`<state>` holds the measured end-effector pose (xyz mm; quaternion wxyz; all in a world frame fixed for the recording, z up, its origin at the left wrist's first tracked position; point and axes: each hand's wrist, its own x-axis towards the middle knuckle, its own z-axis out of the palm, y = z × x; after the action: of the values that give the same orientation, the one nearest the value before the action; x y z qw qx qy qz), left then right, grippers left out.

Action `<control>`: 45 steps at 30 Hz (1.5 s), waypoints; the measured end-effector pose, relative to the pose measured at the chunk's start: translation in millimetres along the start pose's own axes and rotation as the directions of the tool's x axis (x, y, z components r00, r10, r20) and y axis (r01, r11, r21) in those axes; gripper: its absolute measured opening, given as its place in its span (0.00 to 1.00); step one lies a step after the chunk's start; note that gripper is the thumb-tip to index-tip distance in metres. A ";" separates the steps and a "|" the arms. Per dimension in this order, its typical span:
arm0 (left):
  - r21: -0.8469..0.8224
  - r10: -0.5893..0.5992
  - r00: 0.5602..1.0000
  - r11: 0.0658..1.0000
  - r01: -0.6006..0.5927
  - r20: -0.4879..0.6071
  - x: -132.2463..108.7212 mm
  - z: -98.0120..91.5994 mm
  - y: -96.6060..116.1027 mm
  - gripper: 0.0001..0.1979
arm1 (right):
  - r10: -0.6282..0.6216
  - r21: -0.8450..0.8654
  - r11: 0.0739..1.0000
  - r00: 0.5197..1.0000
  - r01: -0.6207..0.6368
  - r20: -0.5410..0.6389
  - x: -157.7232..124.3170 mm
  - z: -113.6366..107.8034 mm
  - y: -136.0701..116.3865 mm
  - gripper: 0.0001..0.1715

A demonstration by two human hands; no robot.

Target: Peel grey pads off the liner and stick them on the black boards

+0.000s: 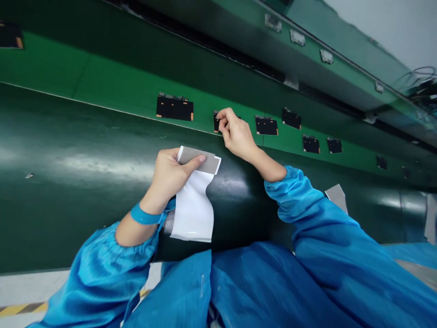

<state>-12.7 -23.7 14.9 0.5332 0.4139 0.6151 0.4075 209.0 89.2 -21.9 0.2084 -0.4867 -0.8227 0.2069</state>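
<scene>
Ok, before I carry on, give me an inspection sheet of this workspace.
Surface: dark green table; brighter green band beyond.
Job's things: white sheet with grey piece at its top; black board, partly hidden.
Clutter: small scrap at left; grey card past the right sleeve.
Left hand: pinching grey piece and sheet.
Right hand: fingers bent at the board; grip unclear.
Cables: dark cables, upper right.
Surroundings: striped floor tape, lower left.
</scene>
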 end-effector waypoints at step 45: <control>0.043 -0.012 1.000 0.999 0.012 0.002 -0.4 -0.9 -0.8 0.15 | 0.211 -0.137 0.965 0.972 -0.224 -0.103 -19.0 -30.2 64.7 0.20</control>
<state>-13.6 -24.4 14.4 0.5274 0.4220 0.6257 0.3903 280.0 105.1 -34.7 0.1839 -0.5967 -0.7675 0.1454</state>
